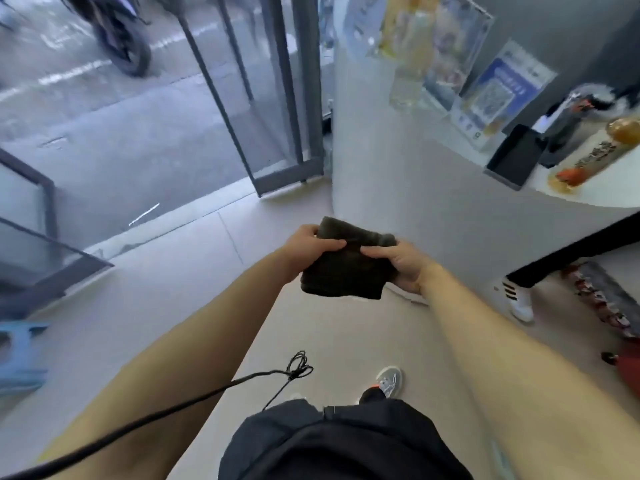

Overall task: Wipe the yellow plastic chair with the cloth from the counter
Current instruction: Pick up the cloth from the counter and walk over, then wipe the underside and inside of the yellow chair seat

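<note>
Out in front of the body, above the pale floor (pixel 166 306), both hands grasp a folded dark cloth (pixel 348 263). Left hand (pixel 306 249) clasps its left edge and right hand (pixel 403 266) its right, thumbs on top. Right of them curves the counter (pixel 415 188).

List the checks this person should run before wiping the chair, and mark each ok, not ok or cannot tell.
1. Cloth off the counter: ok.
2. Left hand has a grip on the cloth: ok.
3. Right hand has a grip on the cloth: ok.
4. Yellow chair in view: not ok, none shows.
5. Cloth clean or damp: cannot tell, image blurred.
6. Dangling black cable clear of the feet: cannot tell.
</note>
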Motion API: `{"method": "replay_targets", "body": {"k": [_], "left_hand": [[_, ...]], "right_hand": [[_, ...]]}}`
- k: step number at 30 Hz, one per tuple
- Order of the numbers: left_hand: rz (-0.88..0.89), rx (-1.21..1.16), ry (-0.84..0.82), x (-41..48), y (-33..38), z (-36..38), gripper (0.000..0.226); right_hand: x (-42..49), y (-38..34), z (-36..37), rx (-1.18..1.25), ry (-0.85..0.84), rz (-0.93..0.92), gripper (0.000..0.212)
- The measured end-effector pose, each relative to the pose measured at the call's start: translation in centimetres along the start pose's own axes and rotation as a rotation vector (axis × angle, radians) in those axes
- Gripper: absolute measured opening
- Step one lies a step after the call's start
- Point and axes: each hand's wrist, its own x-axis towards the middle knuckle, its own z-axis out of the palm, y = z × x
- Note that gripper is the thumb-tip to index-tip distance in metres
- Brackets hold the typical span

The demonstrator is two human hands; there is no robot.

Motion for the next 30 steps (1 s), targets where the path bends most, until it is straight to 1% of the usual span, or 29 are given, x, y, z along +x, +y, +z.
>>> {"method": "replay_targets", "body": {"k": [2, 4, 5, 10, 13, 15, 18, 20, 22, 27, 30], "left_hand": [[-0.007, -0.027, 0.167, -2.0, -3.2, -5.3, 0.049], [-0.019, -0.084, 0.302, -4.5, -6.6, -10.3, 0.046], [-0.027, -0.119, 0.364, -5.9, -8.3, -12.7, 0.043], [-0.066, -0.294, 0.636, -13.0, -16.0, -22.8, 0.039], [-0.088, -0.333, 0.838, -17.1, -20.3, -27.9, 0.037], [-0.096, -0.345, 0.963, -19.7, -23.3, -31.1, 0.034], [-0.137, -0.383, 1.096, -23.5, -27.9, -35.8, 0.034], [-0.174, -0.430, 1.168, -25.9, -31.2, -39.2, 0.036], [-0.224, -0.485, 1.224, -28.2, -34.6, -42.5, 0.040], [-0.360, -0.755, 1.325, -34.3, -42.9, -50.8, 0.048], [-0.417, -0.886, 1.414, -38.1, -47.3, -54.8, 0.051]], "right_hand": [[2.7, -0.2, 6.3, -0.126, -0.006, -0.027, 0.029], [5.0, 0.1, 13.0, -0.244, -0.044, -0.063, 0.043], [5.9, 0.3, 16.3, -0.302, -0.075, -0.078, 0.047], [8.3, 2.0, 32.6, -0.546, -0.215, -0.176, 0.038], [9.1, 3.4, 42.0, -0.654, -0.282, -0.240, 0.034], [9.5, 4.5, 48.0, -0.681, -0.331, -0.247, 0.036], [10.1, 6.9, 56.5, -0.700, -0.433, -0.198, 0.035], [10.6, 9.0, 62.1, -0.712, -0.499, -0.124, 0.032], [11.1, 11.2, 67.6, -0.727, -0.569, -0.057, 0.032], [11.7, 16.3, 82.1, -0.786, -0.757, 0.086, 0.029], [10.8, 18.8, 90.4, -0.849, -0.858, 0.168, 0.020]]}}
